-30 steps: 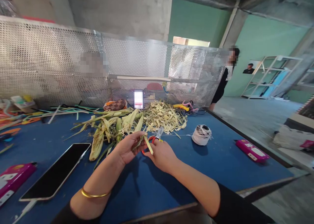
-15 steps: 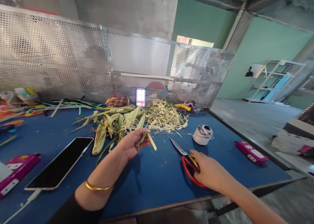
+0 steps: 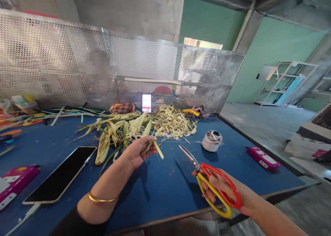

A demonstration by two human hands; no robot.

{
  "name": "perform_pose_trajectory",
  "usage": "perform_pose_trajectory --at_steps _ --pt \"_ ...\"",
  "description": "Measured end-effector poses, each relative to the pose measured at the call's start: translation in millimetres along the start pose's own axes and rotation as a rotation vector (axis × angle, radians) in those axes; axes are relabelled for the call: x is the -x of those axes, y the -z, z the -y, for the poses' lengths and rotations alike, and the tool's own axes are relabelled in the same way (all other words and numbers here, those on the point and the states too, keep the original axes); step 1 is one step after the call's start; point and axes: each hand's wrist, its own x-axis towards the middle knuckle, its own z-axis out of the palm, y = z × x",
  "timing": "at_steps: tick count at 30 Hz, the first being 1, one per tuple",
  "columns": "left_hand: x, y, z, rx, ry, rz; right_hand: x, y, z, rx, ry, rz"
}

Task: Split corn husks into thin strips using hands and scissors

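Pinched in the fingers of my left hand [image 3: 138, 152] is a narrow pale-green corn husk strip [image 3: 159, 151], its end pointing down to the right. A thin white string stretches from beside those fingertips to a spool of white string [image 3: 212, 141]. My right hand [image 3: 221, 183] grips scissors [image 3: 190, 156] with one red and one yellow handle; fingers pass through the loops. The blades look closed and point up and left, above the table. Just beyond my left hand lie whole corn husks [image 3: 103, 149] and a heap of shredded husk strips [image 3: 173, 120].
A phone [image 3: 62, 175] with a cable lies on the blue table [image 3: 165, 201] at left. Purple power strips [image 3: 263, 158] sit at both sides. A perforated metal screen [image 3: 147, 56] stands along the back, with a small lit screen [image 3: 146, 102] before it. Colourful strips [image 3: 33, 118] lie far left.
My right hand has lifted the scissors off the table and turned them over, with fingers now through the handles. My left hand keeps its hold on the husk strip.
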Motion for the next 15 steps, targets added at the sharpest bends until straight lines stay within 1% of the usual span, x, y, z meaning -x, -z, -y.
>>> perform_pose_trajectory --at_steps 3,5,10,13,15 --pt "0 -0.8 0 0.002 0.005 -0.015 -2 -4 1 -0.059 -0.005 0.05" --pt "0 -1.2 0 -0.001 0.008 -0.016 -6 -7 6 -0.056 -0.021 0.049" --pt "0 -1.9 0 -0.015 0.013 -0.013 -29 -16 19 -0.06 -0.099 -0.053" --pt "1 -1.6 0 -0.025 0.008 -0.012 -45 -16 22 0.0 -0.09 -0.113" --pt "0 -1.2 0 -0.047 0.019 0.007 -55 -12 21 0.065 -0.085 -0.16"
